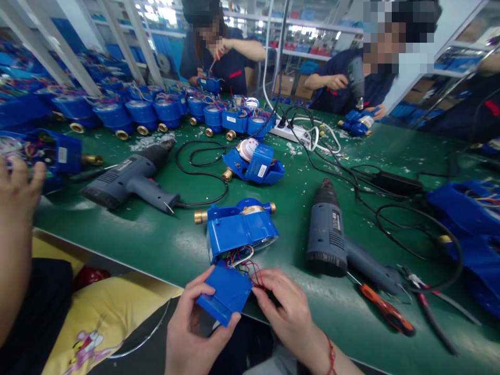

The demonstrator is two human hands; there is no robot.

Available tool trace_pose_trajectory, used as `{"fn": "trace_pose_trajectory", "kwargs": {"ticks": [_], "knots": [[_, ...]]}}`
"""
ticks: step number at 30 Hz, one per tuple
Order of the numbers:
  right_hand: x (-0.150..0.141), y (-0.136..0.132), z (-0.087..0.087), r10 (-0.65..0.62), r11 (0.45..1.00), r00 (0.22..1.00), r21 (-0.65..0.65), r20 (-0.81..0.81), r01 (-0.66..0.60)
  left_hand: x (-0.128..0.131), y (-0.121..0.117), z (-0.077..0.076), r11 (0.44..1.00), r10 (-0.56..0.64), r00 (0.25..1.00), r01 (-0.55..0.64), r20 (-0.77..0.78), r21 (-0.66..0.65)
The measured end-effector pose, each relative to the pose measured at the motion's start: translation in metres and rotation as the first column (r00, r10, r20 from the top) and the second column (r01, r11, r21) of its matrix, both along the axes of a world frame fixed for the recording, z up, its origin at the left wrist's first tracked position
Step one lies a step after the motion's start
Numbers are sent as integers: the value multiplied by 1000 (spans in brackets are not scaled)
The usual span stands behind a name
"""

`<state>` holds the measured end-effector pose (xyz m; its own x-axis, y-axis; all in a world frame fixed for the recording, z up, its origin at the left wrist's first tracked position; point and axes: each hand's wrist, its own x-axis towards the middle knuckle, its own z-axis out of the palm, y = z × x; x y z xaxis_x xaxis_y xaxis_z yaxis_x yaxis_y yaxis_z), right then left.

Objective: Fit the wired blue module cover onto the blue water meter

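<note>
My left hand grips a blue plastic cover by its edges, just over the table's front edge. Thin red and black wires run from the cover toward a blue water meter, which lies on the table with brass ends left and right. My right hand is at the cover's right side, thumb and fingers pinched on the wires. Colored wires show in the meter's open housing, facing me.
Heat guns lie right and left. An orange screwdriver and pliers are at the right. Another meter sits behind mine, near a power strip. Co-workers work across the table; another person's hand is at left.
</note>
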<state>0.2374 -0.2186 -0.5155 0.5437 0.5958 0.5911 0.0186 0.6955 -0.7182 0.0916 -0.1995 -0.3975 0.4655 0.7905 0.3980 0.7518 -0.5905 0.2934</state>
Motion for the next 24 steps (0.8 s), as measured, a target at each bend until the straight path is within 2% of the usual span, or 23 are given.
{"fn": "trace_pose_trajectory", "kwargs": {"ticks": [5, 8, 19, 24], "knots": [[-4, 4, 0, -165, 983, 983, 100, 82, 157, -2, 2, 0, 998, -49, 998, 51, -40, 46], [-2, 5, 3, -212, 974, 968, 114, 132, 197, -3, 3, 0, 996, -70, 995, 74, -64, 55], [-5, 1, 5, -250, 968, 950, 49, 188, 245, -5, 3, 0, 997, -68, 996, 70, -61, 34], [-6, 0, 5, -203, 979, 965, 14, 164, 204, -7, 5, -1, 999, -48, 997, 49, -57, 5]]}}
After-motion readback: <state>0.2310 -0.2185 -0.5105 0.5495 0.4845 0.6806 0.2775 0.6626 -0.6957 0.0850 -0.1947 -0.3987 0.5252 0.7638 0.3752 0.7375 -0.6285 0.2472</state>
